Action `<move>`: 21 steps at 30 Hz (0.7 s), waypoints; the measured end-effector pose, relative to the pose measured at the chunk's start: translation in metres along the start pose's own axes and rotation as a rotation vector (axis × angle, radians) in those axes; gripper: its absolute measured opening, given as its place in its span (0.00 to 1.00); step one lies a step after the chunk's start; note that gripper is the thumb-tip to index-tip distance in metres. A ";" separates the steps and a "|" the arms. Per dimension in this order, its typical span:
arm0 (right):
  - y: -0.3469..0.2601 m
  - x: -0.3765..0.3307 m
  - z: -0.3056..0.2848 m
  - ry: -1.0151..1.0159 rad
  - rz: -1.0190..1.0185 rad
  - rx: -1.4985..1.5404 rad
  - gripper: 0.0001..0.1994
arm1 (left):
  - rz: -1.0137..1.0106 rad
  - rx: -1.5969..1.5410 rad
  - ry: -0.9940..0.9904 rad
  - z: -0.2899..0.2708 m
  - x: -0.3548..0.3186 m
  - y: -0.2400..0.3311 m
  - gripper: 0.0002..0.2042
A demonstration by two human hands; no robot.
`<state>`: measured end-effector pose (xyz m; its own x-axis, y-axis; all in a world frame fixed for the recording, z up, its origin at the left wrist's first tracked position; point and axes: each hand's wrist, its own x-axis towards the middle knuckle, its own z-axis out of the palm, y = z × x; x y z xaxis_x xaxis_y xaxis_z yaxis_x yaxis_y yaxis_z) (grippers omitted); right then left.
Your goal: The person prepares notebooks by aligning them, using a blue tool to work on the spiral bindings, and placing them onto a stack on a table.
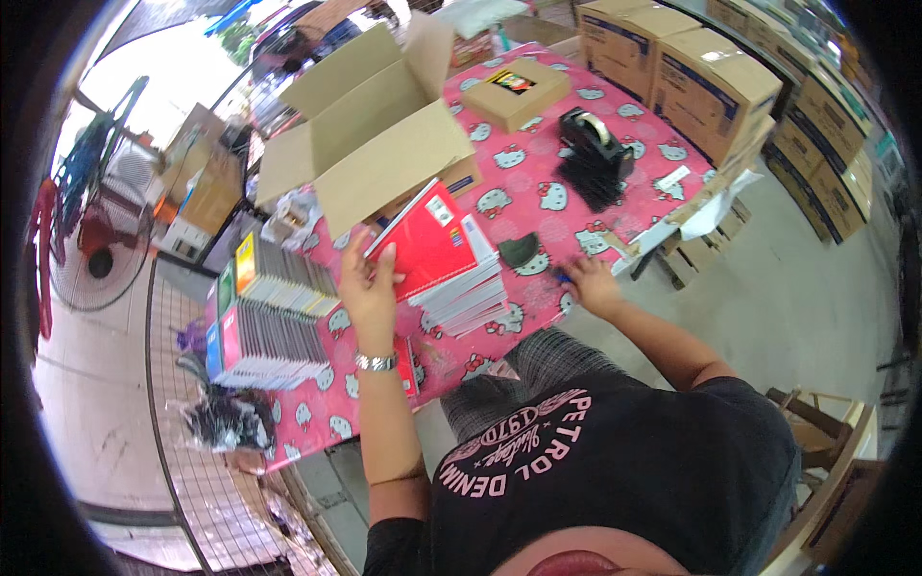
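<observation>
A stack of red-covered notebooks (424, 248) stands near the table's front edge, its white page edges fanned toward me. My left hand (369, 278), with a watch on the wrist, grips the left edge of the top notebook, thumb on the cover. To the right, low over the table edge, my right hand (588, 285) has its fingers curled around a small blue thing (563, 276) too small to name. Between the hands lies a dark green pad (519, 252). Another red notebook (404, 368) lies partly behind my left wrist.
Left of me stand rows of stacked notebooks (274, 336). Behind them is an open cardboard box (389, 144). A small closed box (516, 94) and a black tape dispenser (597, 139) sit farther back on the pink patterned table (538, 197). Large cartons (706, 91) stand at right.
</observation>
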<state>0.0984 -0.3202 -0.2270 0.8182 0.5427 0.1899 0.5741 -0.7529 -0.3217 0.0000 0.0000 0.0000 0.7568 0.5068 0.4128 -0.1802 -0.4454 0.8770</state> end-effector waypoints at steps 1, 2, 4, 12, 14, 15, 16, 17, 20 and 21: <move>-0.004 0.003 -0.014 0.054 0.091 0.178 0.28 | -0.013 -0.014 0.011 0.005 -0.005 -0.004 0.14; -0.008 0.006 -0.029 0.105 0.186 0.356 0.26 | -0.026 -0.030 0.022 0.008 -0.010 -0.007 0.12; -0.085 0.041 -0.080 0.378 -0.024 0.530 0.24 | -0.035 0.011 0.039 -0.018 0.004 0.007 0.11; -0.209 0.077 -0.175 0.504 -0.544 0.489 0.26 | -0.028 -0.057 0.048 -0.008 -0.012 0.003 0.09; -0.220 0.081 -0.176 0.471 -0.527 0.467 0.25 | 0.005 -0.060 0.077 -0.012 -0.015 -0.003 0.10; -0.222 0.079 -0.176 0.449 -0.525 0.442 0.25 | 0.014 -0.059 0.104 -0.013 -0.018 -0.003 0.10; -0.225 0.078 -0.177 0.427 -0.524 0.417 0.24 | 0.023 -0.058 0.131 -0.015 -0.021 -0.003 0.11; -0.228 0.076 -0.178 0.405 -0.525 0.394 0.24 | 0.104 0.064 0.160 -0.018 -0.024 -0.002 0.11; -0.221 0.078 -0.173 0.006 -0.399 0.787 0.22 | 0.349 0.384 0.216 -0.018 -0.026 0.015 0.10; -0.218 0.081 -0.173 -0.136 -0.327 0.967 0.21 | 0.446 0.466 0.229 -0.018 -0.023 0.020 0.10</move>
<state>0.0447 -0.1768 0.0193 0.5811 0.7504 0.3149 0.4480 0.0280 -0.8936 -0.0326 -0.0077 0.0125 0.5112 0.3216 0.7970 -0.1159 -0.8931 0.4347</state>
